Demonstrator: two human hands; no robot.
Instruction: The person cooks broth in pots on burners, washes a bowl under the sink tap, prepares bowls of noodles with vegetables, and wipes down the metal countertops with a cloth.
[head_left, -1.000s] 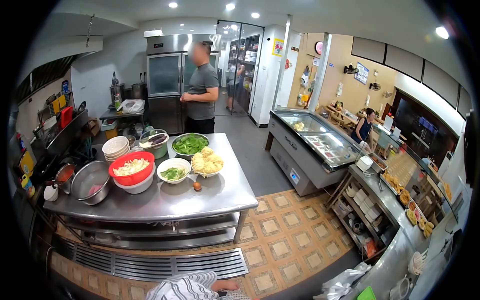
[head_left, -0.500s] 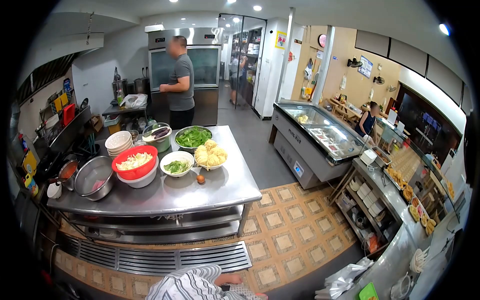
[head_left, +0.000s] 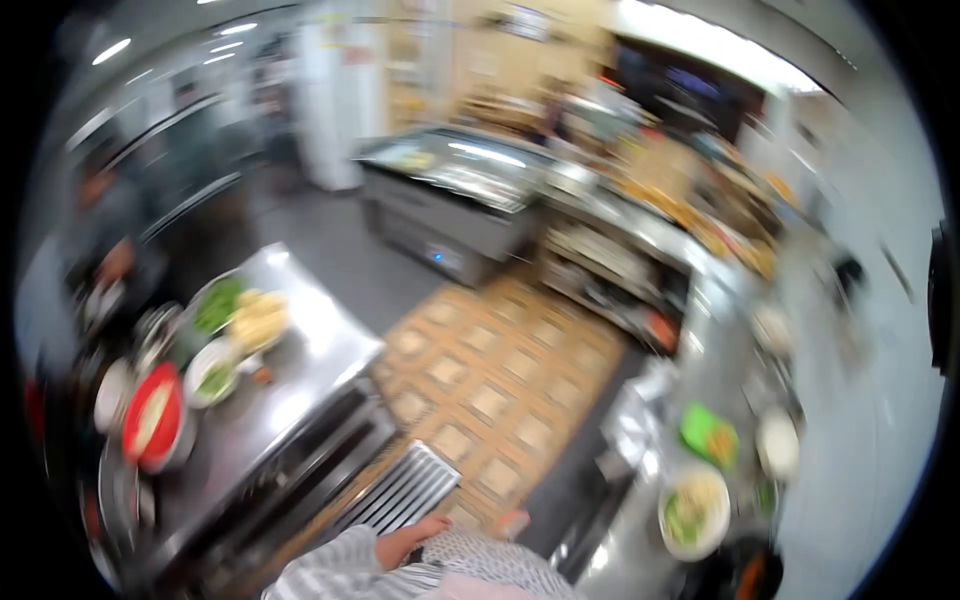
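My left hand hangs low in front of my body, at the end of a grey-and-white striped sleeve. No object shows in it, and its fingers are too smeared to read. Beyond my patterned apron, a small blurred skin-coloured patch seems to be part of my right hand. Closest on the right counter is a white bowl of green and pale food. A green tray with yellowish food lies behind it.
On the left, a steel table holds a red basin, bowls of greens and yellow noodles. A person stands behind it. Ahead is a glass-topped display freezer. The steel counter runs along my right.
My view has swung right with strong blur. The table has shifted left, and the right counter with its bowl and green tray has come nearer. The person at the back has an arm lowered.
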